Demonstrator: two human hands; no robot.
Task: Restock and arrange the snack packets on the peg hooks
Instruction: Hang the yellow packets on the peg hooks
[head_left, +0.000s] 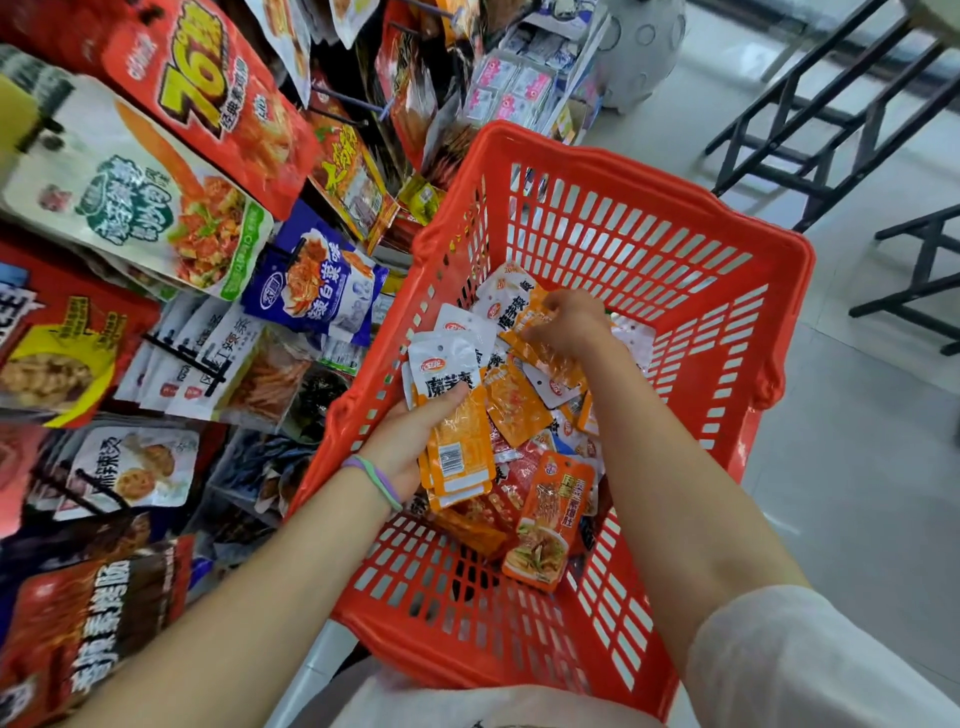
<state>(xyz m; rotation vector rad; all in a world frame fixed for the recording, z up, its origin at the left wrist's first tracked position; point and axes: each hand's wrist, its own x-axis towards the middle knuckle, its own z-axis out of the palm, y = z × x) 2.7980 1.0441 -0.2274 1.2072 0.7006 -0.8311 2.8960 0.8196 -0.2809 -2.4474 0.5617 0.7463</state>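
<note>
I am looking down into a big red plastic basket (675, 218) that fills the middle and right of the view. At nine o'clock from it stands the display rack (171, 332), crowded with hanging snack bags on black peg hooks (179, 353). Pale floor and dark table legs (810, 119) lie at one to three o'clock.

Both my bare forearms reach into the basket from six o'clock. A loose heap of small orange and white snack packets (519, 400) covers the basket floor, with a larger orange packet (545, 525) lying at the heap's six o'clock edge.

My left hand (410, 441), a purple and green band (376, 478) on its wrist, grips a neat stack of matching packets (454, 415), thumb curled over the front. My right hand (569, 325), at twelve o'clock in the heap, has its fingers curled down onto another packet, seemingly pinching it.

I judge I am still gathering and sorting matching packets, not yet hanging any. Next I would need to add this packet to the stack, line up the punched holes, then turn towards nine o'clock and thread them onto a free hook.
</note>
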